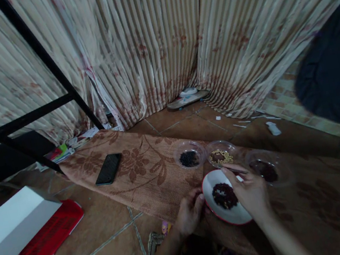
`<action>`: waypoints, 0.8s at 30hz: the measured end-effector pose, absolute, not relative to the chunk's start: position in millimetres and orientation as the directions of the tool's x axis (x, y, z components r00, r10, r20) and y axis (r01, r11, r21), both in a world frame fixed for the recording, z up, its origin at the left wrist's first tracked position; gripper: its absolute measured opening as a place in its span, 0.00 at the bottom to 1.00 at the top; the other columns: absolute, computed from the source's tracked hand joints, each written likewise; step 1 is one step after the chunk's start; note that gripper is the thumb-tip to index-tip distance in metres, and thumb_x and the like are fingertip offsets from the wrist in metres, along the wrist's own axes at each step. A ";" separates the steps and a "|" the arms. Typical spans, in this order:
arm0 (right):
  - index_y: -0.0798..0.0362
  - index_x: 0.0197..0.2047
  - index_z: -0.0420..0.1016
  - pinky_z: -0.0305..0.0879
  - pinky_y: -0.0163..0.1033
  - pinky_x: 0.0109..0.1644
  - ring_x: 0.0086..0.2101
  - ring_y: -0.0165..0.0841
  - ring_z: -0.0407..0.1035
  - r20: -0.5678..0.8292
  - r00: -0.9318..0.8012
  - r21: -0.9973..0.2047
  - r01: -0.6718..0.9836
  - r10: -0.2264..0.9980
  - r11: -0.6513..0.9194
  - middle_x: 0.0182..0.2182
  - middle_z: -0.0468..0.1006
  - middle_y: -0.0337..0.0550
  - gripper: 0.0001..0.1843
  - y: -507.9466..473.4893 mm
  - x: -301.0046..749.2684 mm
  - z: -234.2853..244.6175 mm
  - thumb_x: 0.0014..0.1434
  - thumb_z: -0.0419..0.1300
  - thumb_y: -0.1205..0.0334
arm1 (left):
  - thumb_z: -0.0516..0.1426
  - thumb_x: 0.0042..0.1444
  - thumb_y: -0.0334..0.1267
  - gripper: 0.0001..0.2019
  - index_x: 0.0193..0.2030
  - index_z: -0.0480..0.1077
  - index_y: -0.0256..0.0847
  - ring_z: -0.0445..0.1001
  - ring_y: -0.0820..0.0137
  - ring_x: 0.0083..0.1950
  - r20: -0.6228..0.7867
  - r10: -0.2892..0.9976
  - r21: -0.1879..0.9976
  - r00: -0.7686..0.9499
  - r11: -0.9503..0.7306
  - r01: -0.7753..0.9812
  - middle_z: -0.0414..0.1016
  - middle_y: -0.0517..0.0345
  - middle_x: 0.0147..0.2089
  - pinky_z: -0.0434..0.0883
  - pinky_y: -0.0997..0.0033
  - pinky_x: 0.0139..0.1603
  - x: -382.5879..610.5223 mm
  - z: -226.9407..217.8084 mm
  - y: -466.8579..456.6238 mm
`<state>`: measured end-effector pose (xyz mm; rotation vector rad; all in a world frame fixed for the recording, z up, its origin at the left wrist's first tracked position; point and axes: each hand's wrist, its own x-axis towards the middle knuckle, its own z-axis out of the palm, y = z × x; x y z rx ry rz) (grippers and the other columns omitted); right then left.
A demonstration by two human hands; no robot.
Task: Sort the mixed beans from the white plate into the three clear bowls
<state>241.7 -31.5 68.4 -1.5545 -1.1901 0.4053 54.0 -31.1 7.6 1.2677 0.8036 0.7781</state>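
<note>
Black, or close to it, is the thin tool point(237, 170) in the right hand point(253, 192), pinched between thumb and fingers like a pencil; its tip is too small to see well. The left hand point(188, 215) has its thumb and fingers closed on the red rim of the white bowl point(235, 215), which sits between both hands with dark red bits point(225, 196) in it. To do this picking job well, I think a light pinch is best, with the bowl kept steady and small, slow moves. The right hand bends over the bowl, palm down, its arm coming up from the bottom right; the left arm slants in low. Past them, clear cups hold black bits point(188, 158), yellow bits point(221, 157) and more dark bits point(268, 172), and a phone point(108, 169) lies farther left on the brown cloth point(158, 197)
</note>
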 end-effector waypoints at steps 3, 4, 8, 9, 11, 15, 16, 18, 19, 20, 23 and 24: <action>0.51 0.40 0.81 0.72 0.43 0.46 0.40 0.40 0.77 0.243 0.504 -0.906 0.423 0.829 0.008 0.41 0.83 0.48 0.17 -57.4 251.5 68.2 0.56 0.63 0.47 | 0.52 0.64 0.53 0.22 0.52 0.70 0.37 0.71 0.72 0.31 -0.099 0.857 0.987 0.505 0.148 -0.057 0.73 0.58 0.32 0.69 0.73 0.33 54.7 6.2 -30.6; 0.51 0.40 0.81 0.73 0.42 0.43 0.38 0.40 0.78 0.203 0.531 -0.917 0.398 0.823 -0.031 0.40 0.83 0.47 0.17 -66.2 253.9 68.1 0.55 0.63 0.47 | 0.52 0.64 0.53 0.22 0.52 0.70 0.37 0.72 0.72 0.31 -0.105 0.859 0.987 0.500 0.152 -0.053 0.73 0.58 0.32 0.69 0.73 0.33 55.0 5.4 -30.4; 0.52 0.39 0.82 0.74 0.40 0.35 0.31 0.39 0.77 0.075 0.585 -0.924 0.345 0.808 -0.164 0.33 0.84 0.46 0.19 -96.4 260.5 60.0 0.53 0.65 0.45 | 0.52 0.64 0.52 0.21 0.53 0.69 0.37 0.71 0.72 0.31 -0.106 0.858 0.987 0.503 0.153 -0.053 0.73 0.59 0.32 0.70 0.73 0.33 56.0 5.0 -29.6; 0.52 0.39 0.82 0.73 0.40 0.36 0.31 0.39 0.77 0.068 0.578 -0.919 0.353 0.813 -0.174 0.33 0.83 0.46 0.20 -101.7 262.0 55.8 0.53 0.65 0.45 | 0.52 0.64 0.52 0.22 0.53 0.69 0.36 0.71 0.72 0.31 -0.103 0.858 0.987 0.503 0.151 -0.056 0.73 0.59 0.32 0.70 0.73 0.33 56.2 5.8 -29.4; 0.51 0.39 0.82 0.73 0.42 0.40 0.34 0.40 0.77 0.082 0.548 -0.907 0.387 0.832 -0.165 0.35 0.83 0.46 0.19 -108.8 265.8 46.4 0.53 0.64 0.45 | 0.52 0.64 0.52 0.22 0.53 0.69 0.36 0.71 0.72 0.30 -0.098 0.861 0.988 0.499 0.146 -0.058 0.73 0.58 0.32 0.70 0.73 0.33 56.5 7.5 -29.3; 0.49 0.37 0.81 0.72 0.43 0.45 0.40 0.40 0.76 0.139 0.437 -0.877 0.472 0.889 -0.095 0.39 0.82 0.46 0.16 -112.3 272.7 35.1 0.55 0.63 0.46 | 0.52 0.64 0.52 0.22 0.52 0.69 0.36 0.71 0.72 0.30 -0.094 0.862 0.989 0.497 0.137 -0.052 0.73 0.59 0.31 0.70 0.73 0.33 56.6 9.5 -29.5; 0.48 0.37 0.81 0.72 0.43 0.45 0.41 0.39 0.76 0.144 0.406 -0.866 0.492 0.903 -0.084 0.40 0.81 0.46 0.15 -112.3 273.4 35.0 0.56 0.62 0.46 | 0.52 0.64 0.52 0.21 0.52 0.69 0.36 0.71 0.72 0.30 -0.093 0.863 0.990 0.497 0.135 -0.049 0.74 0.59 0.31 0.70 0.73 0.33 56.5 9.5 -29.5; 0.47 0.38 0.81 0.71 0.43 0.47 0.43 0.39 0.75 0.145 0.368 -0.846 0.528 0.918 -0.078 0.40 0.81 0.45 0.14 -112.4 273.7 37.0 0.58 0.61 0.47 | 0.53 0.64 0.52 0.22 0.52 0.69 0.36 0.72 0.72 0.30 -0.095 0.864 0.990 0.494 0.136 -0.046 0.74 0.58 0.31 0.70 0.73 0.33 56.5 9.2 -29.4; 0.47 0.38 0.80 0.70 0.43 0.48 0.43 0.39 0.75 0.148 0.363 -0.838 0.541 0.920 -0.078 0.40 0.81 0.44 0.14 -112.6 273.4 38.3 0.58 0.61 0.47 | 0.53 0.63 0.52 0.22 0.53 0.69 0.36 0.72 0.72 0.30 -0.099 0.864 0.989 0.494 0.140 -0.047 0.74 0.58 0.31 0.71 0.73 0.34 56.5 9.0 -29.3; 0.47 0.38 0.80 0.70 0.44 0.48 0.43 0.39 0.74 0.155 0.363 -0.832 0.549 0.919 -0.076 0.40 0.81 0.44 0.14 -112.9 273.1 39.4 0.59 0.60 0.47 | 0.53 0.63 0.53 0.22 0.53 0.69 0.36 0.72 0.71 0.30 -0.104 0.862 0.988 0.496 0.148 -0.049 0.74 0.58 0.31 0.71 0.72 0.33 56.6 8.7 -29.1; 0.47 0.37 0.80 0.69 0.45 0.49 0.42 0.40 0.74 0.172 0.357 -0.827 0.559 0.918 -0.063 0.39 0.81 0.45 0.15 -113.5 272.9 40.1 0.59 0.60 0.46 | 0.53 0.63 0.53 0.23 0.53 0.70 0.36 0.72 0.71 0.30 -0.117 0.859 0.984 0.499 0.168 -0.058 0.74 0.57 0.31 0.71 0.73 0.33 57.0 7.8 -28.9; 0.47 0.37 0.80 0.69 0.45 0.49 0.42 0.40 0.74 0.169 0.355 -0.828 0.557 0.919 -0.063 0.39 0.81 0.45 0.15 -113.5 273.1 39.5 0.59 0.60 0.45 | 0.53 0.62 0.54 0.23 0.53 0.70 0.36 0.72 0.71 0.30 -0.122 0.858 0.983 0.499 0.173 -0.059 0.74 0.57 0.31 0.71 0.73 0.33 57.0 7.5 -28.9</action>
